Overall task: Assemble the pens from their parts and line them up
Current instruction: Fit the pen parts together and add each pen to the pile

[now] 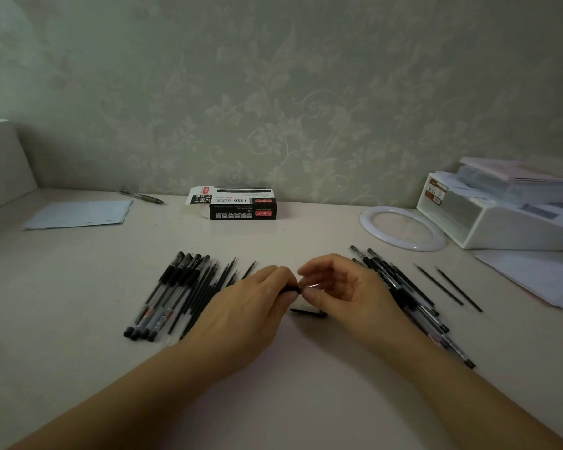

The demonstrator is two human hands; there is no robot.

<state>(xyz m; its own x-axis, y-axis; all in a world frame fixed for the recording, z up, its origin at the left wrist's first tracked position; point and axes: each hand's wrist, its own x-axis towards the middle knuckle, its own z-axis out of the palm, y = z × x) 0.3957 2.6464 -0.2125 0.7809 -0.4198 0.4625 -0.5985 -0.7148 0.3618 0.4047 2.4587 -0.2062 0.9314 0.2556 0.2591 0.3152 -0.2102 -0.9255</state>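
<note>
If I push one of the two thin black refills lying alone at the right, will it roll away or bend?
The two thin refills look round and very slim, so one would probably roll sideways on the smooth table. Being so thin, it is likely light and may flex slightly.

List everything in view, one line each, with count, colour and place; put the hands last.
assembled pens: about four, clear with black caps, in a row at the left
loose refills: several, black, beside that row
pen barrels: a pile, count unclear, clear and black, at the right
separate refills: two, black, right of the pile
black pen piece: one, on the desk below the hands
pen box: one, black and white, open, at the back
green pen: one, back left
paper sheets: a few, white, back left
ring: one, white, back right
storage tray: one, white, far right
left hand: grips a black pen part
right hand: fingers pinch a clear part
</note>
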